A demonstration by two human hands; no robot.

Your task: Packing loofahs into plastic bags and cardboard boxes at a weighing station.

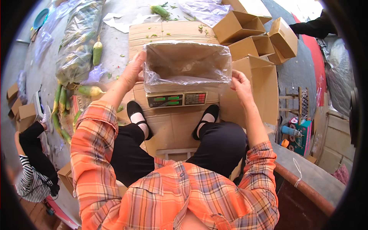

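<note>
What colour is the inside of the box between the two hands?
The box is brown inside; the head view shows this best.

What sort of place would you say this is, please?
It looks like a produce-packing area: long green vegetables, probably radishes, lie at the left, open cardboard boxes stand at the upper right, and a digital scale shows just below a plastic-lined box.

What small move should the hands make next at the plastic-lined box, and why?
Probably smooth the clear liner along the near rim of the box: the film looks wrinkled there, and the left hand and right hand are at opposite sides.
</note>
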